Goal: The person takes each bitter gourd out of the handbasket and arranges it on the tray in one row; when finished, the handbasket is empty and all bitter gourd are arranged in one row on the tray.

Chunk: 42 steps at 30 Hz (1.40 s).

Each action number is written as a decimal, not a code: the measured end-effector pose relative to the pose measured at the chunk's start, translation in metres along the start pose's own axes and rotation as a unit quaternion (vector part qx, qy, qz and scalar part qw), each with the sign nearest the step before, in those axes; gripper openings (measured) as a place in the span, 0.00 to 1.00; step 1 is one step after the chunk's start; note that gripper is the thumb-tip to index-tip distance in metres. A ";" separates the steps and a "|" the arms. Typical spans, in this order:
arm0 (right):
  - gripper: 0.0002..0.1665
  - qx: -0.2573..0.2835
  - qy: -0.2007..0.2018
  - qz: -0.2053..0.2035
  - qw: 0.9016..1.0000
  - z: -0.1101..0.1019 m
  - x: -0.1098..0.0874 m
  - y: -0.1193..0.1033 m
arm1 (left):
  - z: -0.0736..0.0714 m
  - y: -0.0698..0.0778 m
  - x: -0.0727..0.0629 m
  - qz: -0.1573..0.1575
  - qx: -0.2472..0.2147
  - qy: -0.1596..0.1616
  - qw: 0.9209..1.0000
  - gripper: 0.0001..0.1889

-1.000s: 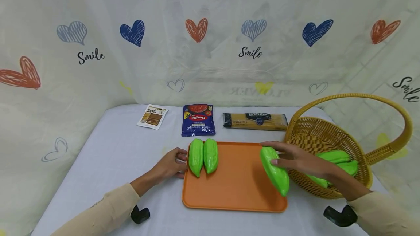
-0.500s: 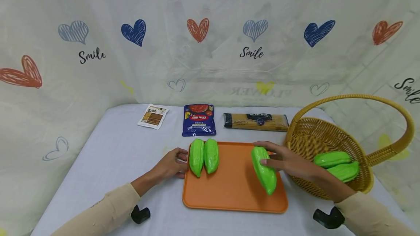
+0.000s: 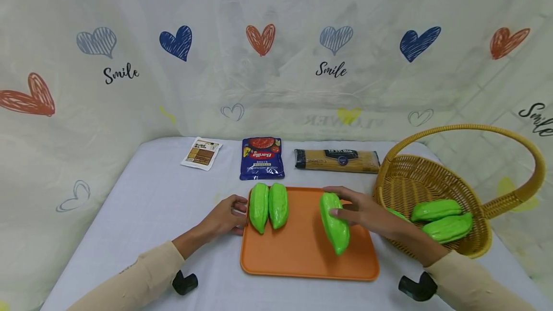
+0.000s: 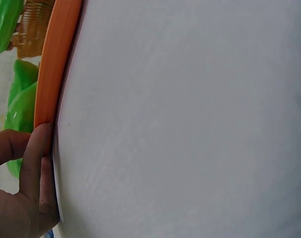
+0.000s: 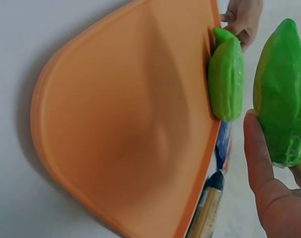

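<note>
In the head view my right hand (image 3: 363,209) holds a green ridged gourd (image 3: 334,224) above the right half of the orange tray (image 3: 298,258). Its thumb lies along the gourd's near side, and the pointed end tilts down toward me. The right wrist view shows the gourd (image 5: 281,94) between thumb and fingers, off the tray. My left hand (image 3: 222,216) grips the tray's left rim; in the left wrist view its fingertips touch that orange rim (image 4: 54,64). Two similar gourds (image 3: 258,208) lie side by side along the tray's left end.
At right stands a wicker basket (image 3: 408,181) with a tall handle, holding several more green gourds (image 3: 449,228). Behind the tray lie a spaghetti pack (image 3: 337,161), a blue Barilla pouch (image 3: 261,158) and a white-and-brown sachet (image 3: 201,153).
My right hand has carried the gourd leftward, from the tray's right edge farther in over the tray. The left hand stays at the left rim.
</note>
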State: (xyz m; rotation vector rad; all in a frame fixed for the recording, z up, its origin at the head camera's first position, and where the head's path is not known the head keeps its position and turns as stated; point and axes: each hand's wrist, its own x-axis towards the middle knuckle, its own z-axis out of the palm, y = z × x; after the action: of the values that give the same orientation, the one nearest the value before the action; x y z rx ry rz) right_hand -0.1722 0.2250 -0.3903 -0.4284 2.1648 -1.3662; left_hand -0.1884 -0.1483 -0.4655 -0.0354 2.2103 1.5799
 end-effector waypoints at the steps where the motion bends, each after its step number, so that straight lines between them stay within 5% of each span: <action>1: 0.39 0.003 -0.002 -0.003 1.000 0.001 0.001 0.001 | 0.000 0.000 0.000 0.000 0.000 0.000 1.000 0.30; 17: 0.39 0.028 0.021 -0.026 0.999 0.015 0.020 0.005 | 0.001 -0.001 -0.001 0.000 -0.004 -0.006 1.000 0.29; 42: 0.40 0.022 0.094 0.040 0.994 0.026 0.051 0.001 | -0.001 -0.004 0.004 0.000 -0.003 0.001 1.000 0.30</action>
State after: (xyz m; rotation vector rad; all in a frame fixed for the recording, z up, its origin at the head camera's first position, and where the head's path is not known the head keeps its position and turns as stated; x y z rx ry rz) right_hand -0.1982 0.1798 -0.4140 -0.1994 2.2695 -1.4580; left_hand -0.1908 -0.1497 -0.4703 -0.0386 2.2071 1.5873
